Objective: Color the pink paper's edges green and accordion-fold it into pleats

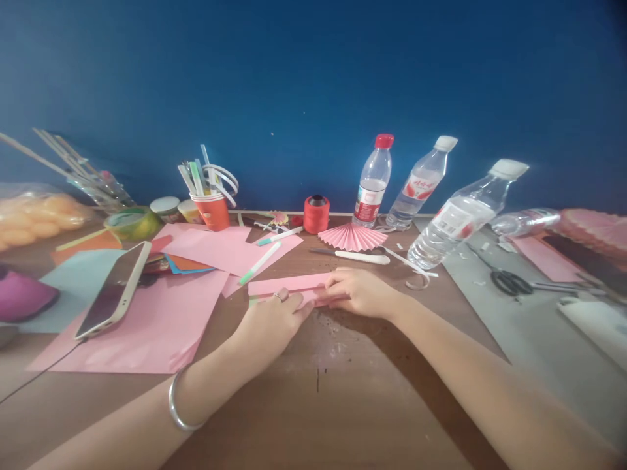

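A narrow folded strip of pink paper [289,284] lies on the brown table in front of me, its long side running left to right. My left hand [274,320], with a ring and a bangle, presses on its near edge with the fingers closed. At the strip's right end my right hand [360,294] pinches the paper between thumb and fingers. Just beyond it are a pleated pink paper fan [351,236] and a white-handled cutter [362,257]. A glue stick with a green end [259,262] rests to the upper left.
Pink sheets [157,320] and a leaning phone [115,287] are on the left. An orange cup [213,210] of sticks stands behind, near a red thread spool [316,214]. Water bottles [453,219] stand at the back right; scissors [512,283] lie on a grey mat [484,313].
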{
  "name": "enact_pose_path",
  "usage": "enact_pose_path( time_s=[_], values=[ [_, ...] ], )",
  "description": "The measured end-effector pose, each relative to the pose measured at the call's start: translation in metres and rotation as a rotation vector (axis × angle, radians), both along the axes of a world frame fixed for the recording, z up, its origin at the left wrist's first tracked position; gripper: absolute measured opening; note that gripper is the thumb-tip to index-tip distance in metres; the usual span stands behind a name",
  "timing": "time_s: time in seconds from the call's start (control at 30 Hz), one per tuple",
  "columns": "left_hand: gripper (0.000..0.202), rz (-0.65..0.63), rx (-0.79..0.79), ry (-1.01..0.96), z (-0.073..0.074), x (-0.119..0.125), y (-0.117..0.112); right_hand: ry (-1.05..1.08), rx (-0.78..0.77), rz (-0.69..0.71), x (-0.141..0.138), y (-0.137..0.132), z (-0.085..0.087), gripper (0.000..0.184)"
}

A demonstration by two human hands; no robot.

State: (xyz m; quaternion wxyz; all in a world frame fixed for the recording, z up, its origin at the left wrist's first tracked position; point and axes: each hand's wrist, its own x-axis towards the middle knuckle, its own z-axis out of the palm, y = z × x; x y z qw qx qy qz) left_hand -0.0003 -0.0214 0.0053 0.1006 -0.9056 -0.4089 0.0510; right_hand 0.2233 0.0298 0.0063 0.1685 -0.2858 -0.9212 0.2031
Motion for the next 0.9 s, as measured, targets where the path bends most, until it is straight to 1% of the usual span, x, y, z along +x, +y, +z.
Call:
enact_pose_path(
  time_s=[0.1, 0.2, 0.3, 0.43, 0.53, 0.67, 0.77, 0.83, 0.9],
  values=[
    [0.046, 0.003, -0.006, 0.006, 0.001, 0.001, 0.0, 0.049, 0.057, -0.023, -0.009, 0.001, -0.008, 0.014],
    [0.048, 0.008, -0.016, 0.001, 0.002, 0.001, 0.0, 0.054, 0.0, -0.099, -0.008, 0.007, -0.011, 0.013],
    [0.047, 0.02, -0.035, -0.017, 0.004, 0.0, -0.001, -0.019, -0.132, -0.13, 0.008, 0.015, -0.008, 0.012],
    [0.043, 0.034, -0.071, -0.083, 0.005, -0.006, 0.0, -0.061, -0.181, -0.112, 0.031, 0.021, -0.002, 0.014],
    [0.043, 0.046, -0.095, -0.146, 0.002, -0.017, 0.001, -0.075, -0.212, -0.111, 0.041, 0.024, 0.0, 0.013],
    [0.045, 0.069, -0.102, -0.201, -0.003, -0.038, -0.003, -0.081, -0.256, -0.117, 0.046, 0.026, 0.001, 0.01],
    [0.046, 0.095, -0.085, -0.215, -0.003, -0.049, -0.007, -0.091, -0.272, -0.12, 0.045, 0.023, 0.005, 0.009],
    [0.041, 0.112, -0.066, -0.206, 0.001, -0.05, -0.008, -0.1, -0.276, -0.135, 0.041, 0.019, 0.007, 0.005],
    [0.028, 0.119, -0.044, -0.184, 0.007, -0.043, -0.006, -0.104, -0.28, -0.172, 0.036, 0.015, 0.009, 0.001]
  ],
)
